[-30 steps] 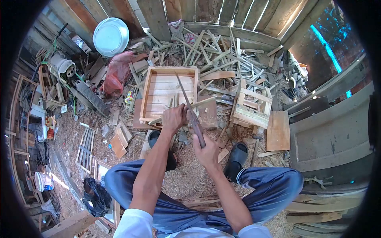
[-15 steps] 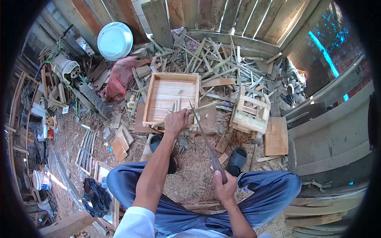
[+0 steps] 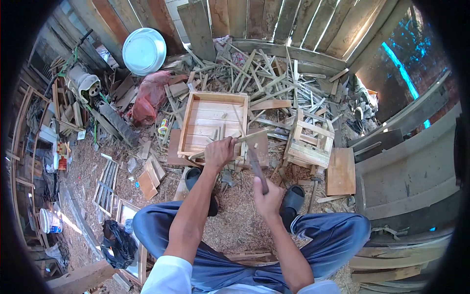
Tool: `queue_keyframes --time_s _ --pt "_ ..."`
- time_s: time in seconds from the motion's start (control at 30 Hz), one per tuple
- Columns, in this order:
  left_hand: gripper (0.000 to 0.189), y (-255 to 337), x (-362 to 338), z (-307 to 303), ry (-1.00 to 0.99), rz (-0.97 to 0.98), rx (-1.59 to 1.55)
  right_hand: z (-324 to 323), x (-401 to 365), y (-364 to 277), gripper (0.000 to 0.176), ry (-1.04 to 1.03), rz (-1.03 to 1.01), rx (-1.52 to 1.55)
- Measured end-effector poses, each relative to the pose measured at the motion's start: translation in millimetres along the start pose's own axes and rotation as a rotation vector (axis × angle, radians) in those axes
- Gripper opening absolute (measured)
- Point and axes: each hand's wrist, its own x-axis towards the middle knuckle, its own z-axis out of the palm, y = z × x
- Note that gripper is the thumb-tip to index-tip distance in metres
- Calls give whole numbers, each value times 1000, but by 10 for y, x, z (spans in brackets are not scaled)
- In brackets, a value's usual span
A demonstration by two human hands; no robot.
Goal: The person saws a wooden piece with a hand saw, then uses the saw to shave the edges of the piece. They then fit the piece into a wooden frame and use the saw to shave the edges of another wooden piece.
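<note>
My left hand (image 3: pixel 220 154) is closed round a thin wooden strip (image 3: pixel 250 136), over the near edge of a shallow wooden box (image 3: pixel 210 120). My right hand (image 3: pixel 269 197) grips the dark handle of a saw (image 3: pixel 255 165), whose narrow blade points forward and crosses the strip just right of my left hand. The blade is partly blurred. Short pieces of wood lie inside the box near my left fingers. Part of a brown board (image 3: pixel 258 153) shows beneath the strip.
A small wooden stool-like frame (image 3: pixel 309 142) stands to the right, beside a flat board (image 3: pixel 341 171). Scrap strips (image 3: pixel 264 73) pile up behind the box. A red plastic bag (image 3: pixel 149 98) and a white basin (image 3: pixel 144 51) are at the back left. My sandalled feet rest on the sawdust.
My right hand has moved forward and slightly left, pushing the saw further across the strip. My left hand keeps its hold on the strip. The view has shifted slightly.
</note>
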Motion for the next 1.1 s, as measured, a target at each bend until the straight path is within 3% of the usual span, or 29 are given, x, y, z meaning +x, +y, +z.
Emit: queue_keyframes --time_s 0.07,0.5,0.73,0.83,1.1 --pt "32 13 7 -31 -14 -5 2 164 116 59 30 -81 -23 -67" --pt "29 -2 3 -31 -36 -11 -24 326 191 103 31 -109 -65 -185" --pt "32 29 32 -93 -102 7 -14 -139 -486 68 33 -102 98 -135" --pt "31 11 -201 104 -17 73 -56 -321 -611 -29 34 -122 210 -87" --pt "27 -44 2 -101 -8 32 -85 -186 -430 -107 33 -82 59 -136"
